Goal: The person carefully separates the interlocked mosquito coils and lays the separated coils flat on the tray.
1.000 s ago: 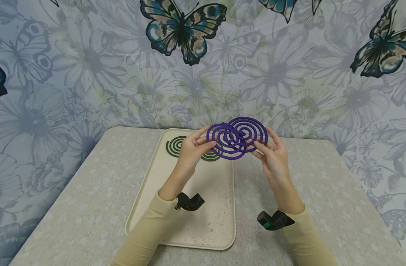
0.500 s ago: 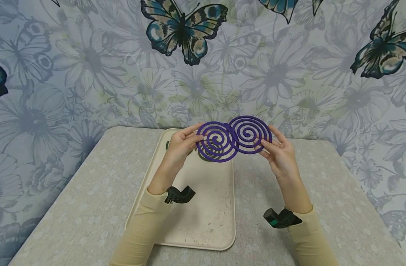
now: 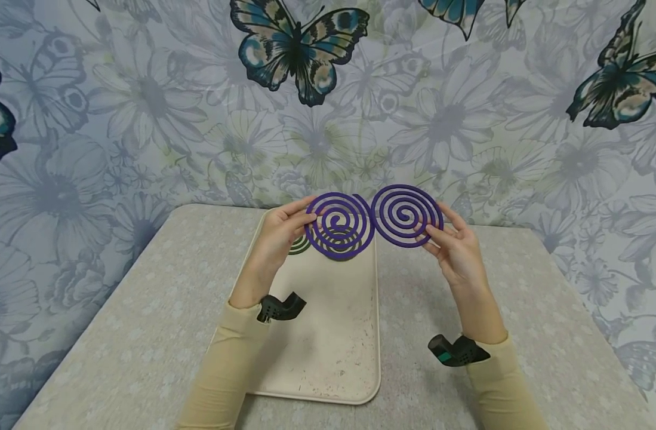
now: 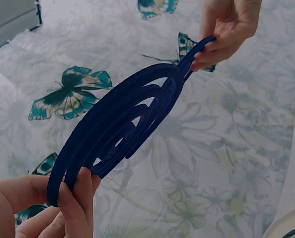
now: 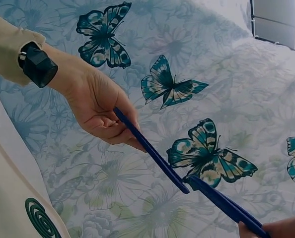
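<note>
In the head view my left hand pinches the left edge of a purple mosquito coil. My right hand pinches the right edge of a second purple mosquito coil, thumb in front and fingers behind. Both coils are held up in the air, their inner edges meeting side by side. From the left wrist, the left coil appears tilted, gripped by thumb and fingers at its lower end. The right wrist view shows both coils nearly edge-on.
A cream tray lies on the table below my hands. Toward its far end lie green coils, partly hidden behind my left hand and the left purple coil. A butterfly-print cloth rises behind the table.
The two purple coils overlapped a second ago; now they sit edge to edge. My left hand has moved left with its coil, and my right hand slightly right with the other.
</note>
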The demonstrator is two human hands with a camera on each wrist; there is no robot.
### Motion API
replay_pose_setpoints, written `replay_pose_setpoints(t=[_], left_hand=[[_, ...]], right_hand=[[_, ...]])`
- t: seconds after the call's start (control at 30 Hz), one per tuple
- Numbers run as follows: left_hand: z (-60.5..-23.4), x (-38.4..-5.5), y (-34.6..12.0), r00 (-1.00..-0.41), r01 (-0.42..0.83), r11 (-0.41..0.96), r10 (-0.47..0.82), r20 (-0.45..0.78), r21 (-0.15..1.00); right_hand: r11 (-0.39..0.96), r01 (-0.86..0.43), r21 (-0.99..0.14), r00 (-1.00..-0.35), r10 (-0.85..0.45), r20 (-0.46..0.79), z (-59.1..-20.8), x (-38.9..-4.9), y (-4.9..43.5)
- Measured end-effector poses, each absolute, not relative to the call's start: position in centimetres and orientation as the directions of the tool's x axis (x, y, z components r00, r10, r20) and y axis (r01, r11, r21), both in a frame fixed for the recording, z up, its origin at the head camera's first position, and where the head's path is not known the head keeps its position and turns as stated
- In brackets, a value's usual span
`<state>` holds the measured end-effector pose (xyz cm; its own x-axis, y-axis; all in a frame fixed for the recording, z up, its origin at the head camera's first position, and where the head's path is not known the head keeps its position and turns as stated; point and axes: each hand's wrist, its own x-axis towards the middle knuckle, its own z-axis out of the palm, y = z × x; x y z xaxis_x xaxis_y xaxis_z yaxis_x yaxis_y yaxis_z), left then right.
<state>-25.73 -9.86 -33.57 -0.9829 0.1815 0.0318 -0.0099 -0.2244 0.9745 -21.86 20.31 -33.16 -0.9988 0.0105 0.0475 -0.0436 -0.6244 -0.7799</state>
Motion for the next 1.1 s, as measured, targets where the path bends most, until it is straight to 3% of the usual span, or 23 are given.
replay_pose_setpoints(t=[0.37,0.83,1.1], left_hand=[[-35.6,-27.5,-11.5,-0.985,-0.088,-0.106,0.158,-0.070,0.991],[-41.0,-28.5,-17.3,-0.951,-0.211,0.230,0.177,-0.254,0.950],[-43.2,-28.0,-19.6,-0.923,-0.191,0.356,0.251,-0.290,0.915]], right_hand=[[-0.623,-0.006,-0.783,-1.000,0.015,-0.005,-33.6,-22.1,20.0],[-0.560,0.081,-0.825,-0.996,-0.022,-0.082,-35.1,-22.8,18.2],[-0.510,0.142,-0.849,-0.987,-0.009,-0.160,-36.5,-23.7,17.1]])
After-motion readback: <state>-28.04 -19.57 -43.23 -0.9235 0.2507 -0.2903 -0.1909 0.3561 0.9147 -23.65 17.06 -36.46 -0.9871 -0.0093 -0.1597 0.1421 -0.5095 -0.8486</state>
